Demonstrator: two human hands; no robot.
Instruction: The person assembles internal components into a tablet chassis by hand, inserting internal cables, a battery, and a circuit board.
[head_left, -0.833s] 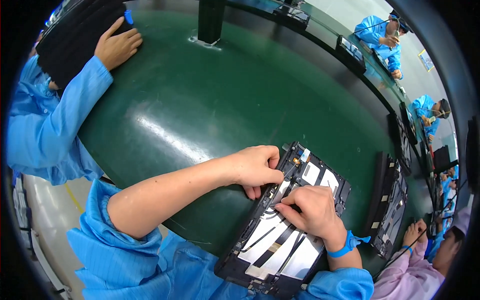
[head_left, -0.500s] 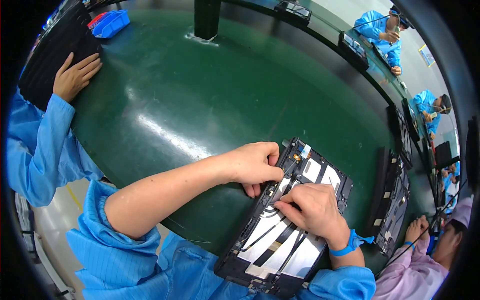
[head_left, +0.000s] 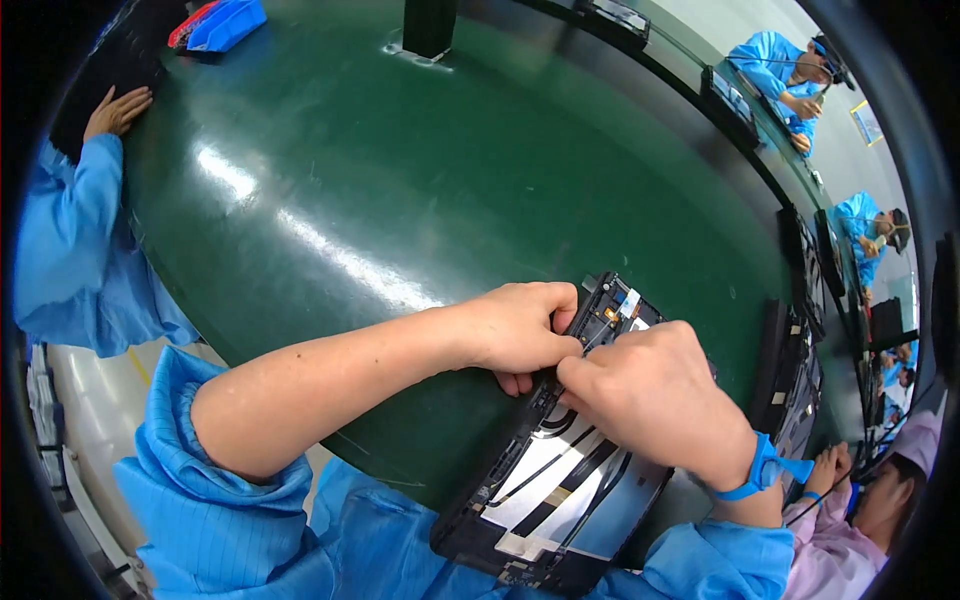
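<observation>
Opened tablet [head_left: 553,482] lies at the near edge of the green worktable [head_left: 430,190], internals exposed. Left hand [head_left: 515,330] grasps the tablet's left rim, fingers curled. Right hand [head_left: 655,385] bends over the tablet, fingertips drawn together; whether they pinch anything cannot be told. Blue bin [head_left: 228,25] sits at the worktable's far left.

Your right hand [head_left: 655,395] covers the upper middle of the black device [head_left: 560,475]; its fingertips are hidden, contents indeterminate. Your left hand [head_left: 520,325]: some fingers lost behind the device's edge, grip unclear. Your right sleeve [head_left: 715,560] runs off the bottom edge. Blue bin [head_left: 228,26] and black post [head_left: 430,30]: both cut by the top edge. Far co-worker [head_left: 770,65]: handheld item too small to identify. Left-hand co-worker [head_left: 75,230]: head out of view.
</observation>
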